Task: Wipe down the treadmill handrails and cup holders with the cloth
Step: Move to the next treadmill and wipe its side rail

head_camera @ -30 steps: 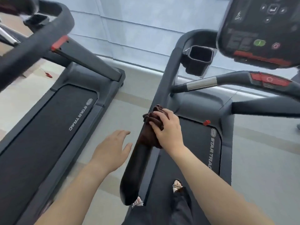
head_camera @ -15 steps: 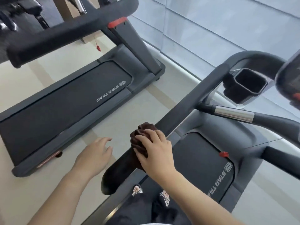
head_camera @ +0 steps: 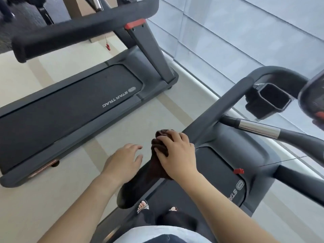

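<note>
Right hand [head_camera: 177, 155] is clamped over the dark brown cloth [head_camera: 158, 140], fingers curled round it, pressing it onto the treadmill's left handrail [head_camera: 219, 107]. The cloth is bunched at the fingertips and wraps the rail under the palm. Below the grip the rail's rounded end is bare. Above the grip the rail runs up and curves toward the console [head_camera: 313, 95].

Left hand [head_camera: 122, 160] is just beside the grip on its left, fingers loosely spread, holding nothing and apart from rail and cloth.

Cup holder [head_camera: 270, 100] sits well up-rail from the grip, right of the rail, near the console edge. A chrome-banded bar [head_camera: 257, 128] branches off the rail between the grip and the cup holder. A red clip [head_camera: 238, 171] lies on the deck right of the grip. 2 sandalled feet show below the grip, on the belt. A second treadmill [head_camera: 70, 106] stands well to the left of the grip.
</note>
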Demonstrator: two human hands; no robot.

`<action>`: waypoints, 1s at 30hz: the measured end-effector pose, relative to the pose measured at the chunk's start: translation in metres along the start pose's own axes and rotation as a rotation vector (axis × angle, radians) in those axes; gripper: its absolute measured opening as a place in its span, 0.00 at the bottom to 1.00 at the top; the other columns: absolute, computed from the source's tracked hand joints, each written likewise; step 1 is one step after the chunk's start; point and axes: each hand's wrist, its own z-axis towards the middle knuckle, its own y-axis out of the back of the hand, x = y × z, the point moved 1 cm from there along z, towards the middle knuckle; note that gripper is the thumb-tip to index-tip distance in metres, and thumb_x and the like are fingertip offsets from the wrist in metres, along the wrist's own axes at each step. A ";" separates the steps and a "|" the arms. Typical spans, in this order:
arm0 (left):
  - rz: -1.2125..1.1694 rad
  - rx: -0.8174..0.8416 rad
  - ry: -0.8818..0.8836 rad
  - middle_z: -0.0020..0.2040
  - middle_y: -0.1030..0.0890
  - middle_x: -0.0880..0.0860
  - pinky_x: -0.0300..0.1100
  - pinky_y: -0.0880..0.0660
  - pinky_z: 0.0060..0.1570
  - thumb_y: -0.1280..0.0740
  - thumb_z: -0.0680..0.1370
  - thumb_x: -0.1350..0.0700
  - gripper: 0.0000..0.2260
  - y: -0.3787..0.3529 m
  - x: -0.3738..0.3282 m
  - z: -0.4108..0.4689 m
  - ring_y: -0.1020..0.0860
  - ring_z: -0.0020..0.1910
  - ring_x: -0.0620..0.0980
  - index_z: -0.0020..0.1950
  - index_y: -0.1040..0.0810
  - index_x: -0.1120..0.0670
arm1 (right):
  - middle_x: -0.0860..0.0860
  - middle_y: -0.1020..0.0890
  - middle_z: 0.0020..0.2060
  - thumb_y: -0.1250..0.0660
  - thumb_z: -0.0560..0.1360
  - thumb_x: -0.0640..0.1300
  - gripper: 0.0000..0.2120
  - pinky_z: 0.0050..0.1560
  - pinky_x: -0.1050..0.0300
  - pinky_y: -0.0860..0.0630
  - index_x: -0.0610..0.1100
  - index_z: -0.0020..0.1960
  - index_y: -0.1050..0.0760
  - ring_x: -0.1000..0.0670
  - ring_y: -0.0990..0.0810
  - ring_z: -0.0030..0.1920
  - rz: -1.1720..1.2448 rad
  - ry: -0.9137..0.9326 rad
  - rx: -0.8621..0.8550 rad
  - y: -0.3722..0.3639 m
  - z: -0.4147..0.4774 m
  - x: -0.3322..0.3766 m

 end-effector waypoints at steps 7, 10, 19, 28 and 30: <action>-0.241 -0.144 0.002 0.56 0.21 0.46 0.40 0.28 0.48 0.48 0.80 0.49 0.14 -0.049 -0.009 -0.044 0.24 0.52 0.46 0.61 0.27 0.48 | 0.52 0.25 0.61 0.33 0.73 0.53 0.15 0.53 0.44 0.27 0.52 0.59 0.23 0.45 0.31 0.63 0.102 -0.046 -0.140 0.000 -0.019 -0.023; -0.236 -0.076 -0.002 0.57 0.23 0.45 0.41 0.28 0.51 0.49 0.80 0.47 0.15 -0.046 -0.004 -0.036 0.25 0.54 0.45 0.61 0.28 0.47 | 0.52 0.26 0.62 0.35 0.74 0.53 0.15 0.55 0.45 0.30 0.53 0.60 0.24 0.45 0.33 0.64 0.067 -0.118 -0.129 0.009 0.007 -0.037; -0.149 -0.059 -0.038 0.55 0.23 0.44 0.39 0.30 0.47 0.51 0.80 0.48 0.15 -0.052 -0.035 0.004 0.26 0.51 0.43 0.57 0.27 0.47 | 0.54 0.27 0.62 0.36 0.74 0.55 0.16 0.55 0.43 0.30 0.55 0.60 0.25 0.45 0.34 0.63 0.039 -0.117 -0.090 0.018 0.030 -0.065; -0.102 -0.068 -0.047 0.61 0.26 0.44 0.38 0.30 0.48 0.52 0.79 0.43 0.19 -0.068 -0.110 0.071 0.26 0.55 0.44 0.65 0.32 0.47 | 0.54 0.29 0.64 0.38 0.75 0.55 0.15 0.56 0.46 0.32 0.56 0.61 0.27 0.44 0.35 0.64 0.035 -0.191 -0.046 0.065 0.110 -0.161; -0.082 -0.075 -0.052 0.62 0.26 0.45 0.40 0.29 0.47 0.53 0.79 0.42 0.20 -0.073 -0.134 0.090 0.25 0.54 0.45 0.66 0.34 0.48 | 0.54 0.30 0.64 0.38 0.75 0.56 0.15 0.55 0.45 0.31 0.57 0.61 0.27 0.45 0.35 0.64 0.038 -0.183 -0.051 0.072 0.122 -0.181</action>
